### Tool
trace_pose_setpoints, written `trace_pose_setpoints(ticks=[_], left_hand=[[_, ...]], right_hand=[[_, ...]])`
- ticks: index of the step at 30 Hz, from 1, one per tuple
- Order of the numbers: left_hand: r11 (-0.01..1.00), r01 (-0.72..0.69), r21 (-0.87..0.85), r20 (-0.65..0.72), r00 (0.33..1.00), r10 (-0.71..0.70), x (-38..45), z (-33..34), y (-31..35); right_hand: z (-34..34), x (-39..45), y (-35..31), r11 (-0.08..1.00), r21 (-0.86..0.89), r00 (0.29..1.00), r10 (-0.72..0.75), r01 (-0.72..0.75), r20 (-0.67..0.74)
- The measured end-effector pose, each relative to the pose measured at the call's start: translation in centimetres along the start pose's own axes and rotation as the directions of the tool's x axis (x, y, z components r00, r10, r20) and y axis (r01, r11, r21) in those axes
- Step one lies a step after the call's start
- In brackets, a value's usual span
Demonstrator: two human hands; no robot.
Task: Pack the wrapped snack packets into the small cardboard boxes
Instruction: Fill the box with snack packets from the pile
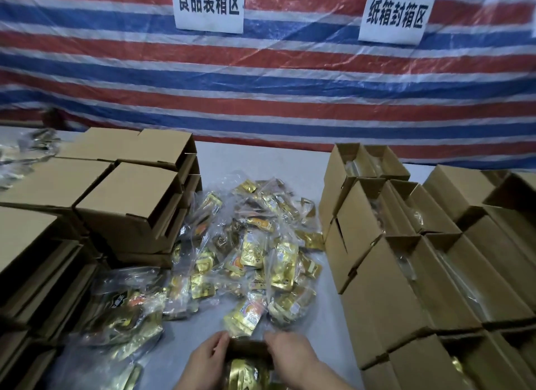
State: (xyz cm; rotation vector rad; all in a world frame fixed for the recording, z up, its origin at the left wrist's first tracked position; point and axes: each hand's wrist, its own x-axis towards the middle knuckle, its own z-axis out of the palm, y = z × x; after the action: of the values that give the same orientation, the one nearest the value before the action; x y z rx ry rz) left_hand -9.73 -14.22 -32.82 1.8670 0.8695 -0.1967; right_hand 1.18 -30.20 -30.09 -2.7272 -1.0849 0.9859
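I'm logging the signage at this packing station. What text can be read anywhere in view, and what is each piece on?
"食品装箱区": on the left white paper sign fixed to the striped tarp.
"纸箱封箱区": on the right white paper sign on the same tarp.
Print on the gold snack packets: too small and blurred to read.
Cardboard boxes: no visible print.

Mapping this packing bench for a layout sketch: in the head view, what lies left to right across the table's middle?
Stacked closed cardboard boxes → pile of gold snack packets → rows of open cardboard boxes.
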Motion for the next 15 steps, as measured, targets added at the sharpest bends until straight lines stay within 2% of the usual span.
trace_pose_setpoints(ticks=[3,4,6,8,9,11,15], left_hand=[[0.993,0.084,-0.084,0.043,0.996,-0.080,-1.5,-1.7,0.5],[0.980,0.081,-0.180,0.035,0.997,-0.076,-2.0,-2.2,1.0],[0.961,-0.030,-0.276,-0.018,1.000,0.025,-3.6,-2.8,3.7],[0.915,-0.142,-0.378,-0.226,0.972,0.057,-4.4,-2.6,8.5],[0.894,-0.170,-0.414,-0.261,0.963,0.062,-4.6,-2.6,11.4],[0.884,-0.274,-0.378,-0.246,0.951,0.189,-5.2,-3.3,17.7],[0.780,-0.510,-0.363,-0.248,0.859,0.447,-3.0,-3.8,29.6]], right_hand=[[-2.0,-0.5,0.0,0.999,0.034,0.999,0.038,-0.037,-0.008],[-3.3,-0.9,-0.1,0.998,0.042,0.999,0.043,-0.041,-0.032],[-6.6,-2.2,-0.2,0.996,0.082,0.990,0.046,-0.035,-0.132],[-10.8,-3.8,-0.1,0.997,0.072,0.962,0.040,-0.021,-0.271],[-13.2,-4.6,0.2,0.997,0.069,0.936,0.043,-0.020,-0.348],[-18.3,-6.4,1.2,0.993,0.117,0.872,0.072,-0.017,-0.484],[-28.5,-8.6,4.4,0.986,0.151,0.725,0.158,-0.075,-0.671]])
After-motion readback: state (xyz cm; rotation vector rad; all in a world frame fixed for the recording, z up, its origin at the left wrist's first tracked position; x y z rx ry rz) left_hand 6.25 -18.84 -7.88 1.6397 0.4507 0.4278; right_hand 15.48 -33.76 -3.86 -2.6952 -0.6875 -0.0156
